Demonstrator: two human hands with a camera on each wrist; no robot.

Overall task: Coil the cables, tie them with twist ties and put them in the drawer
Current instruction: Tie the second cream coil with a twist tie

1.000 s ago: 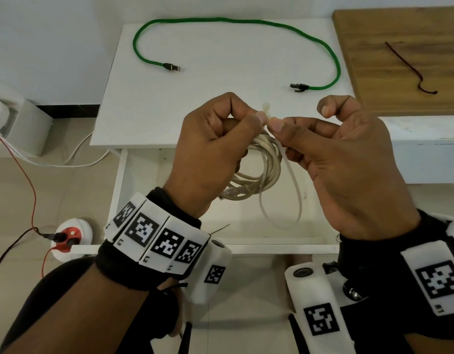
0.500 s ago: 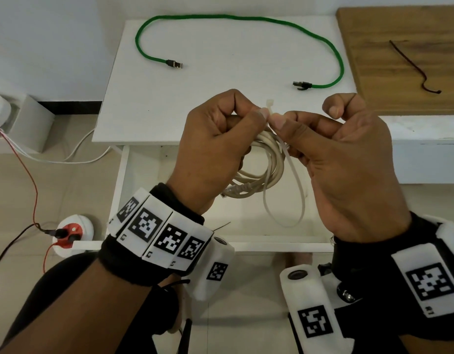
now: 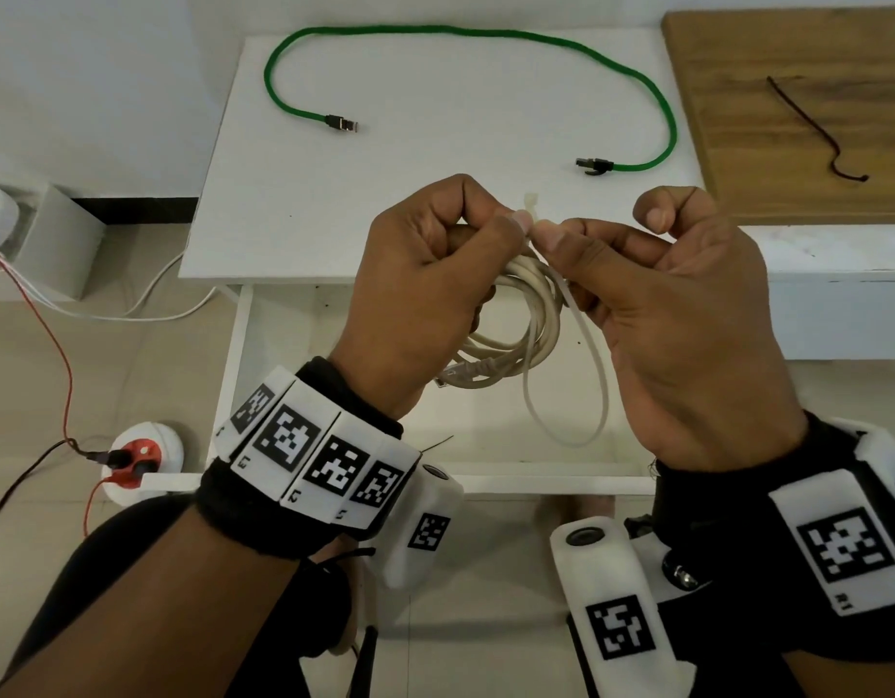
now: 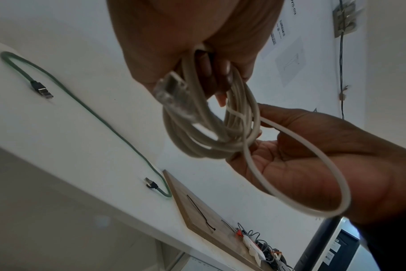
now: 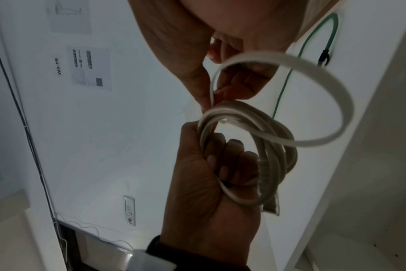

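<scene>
My left hand [image 3: 425, 274] grips a coiled beige cable [image 3: 511, 345] over the open drawer [image 3: 536, 483]; its clear plug [image 4: 172, 95] hangs by the palm. My right hand [image 3: 662, 304] pinches a white tie [image 3: 604, 385] that passes through the coil and hangs in a wide loop. Thumb tips of both hands meet at the tie's head [image 3: 531, 201]. The wrist views show the coil [image 5: 232, 108] in the left fist [image 5: 202, 183] and the tie [image 5: 336, 86] running up to the right fingers [image 5: 220, 91]. A green cable [image 3: 460, 31] lies uncoiled on the white table [image 3: 435, 143].
A wooden board [image 3: 788, 57] at the back right carries a dark twist tie [image 3: 808, 128]. Left of the table on the floor are a white box [image 3: 57, 244], loose wires and a red-and-white socket [image 3: 143, 455]. The drawer's white floor [image 3: 486, 445] shows below the hands.
Hardly anything: both hands keep their holds at the same spot, with the tie's loop still hanging through the coil.
</scene>
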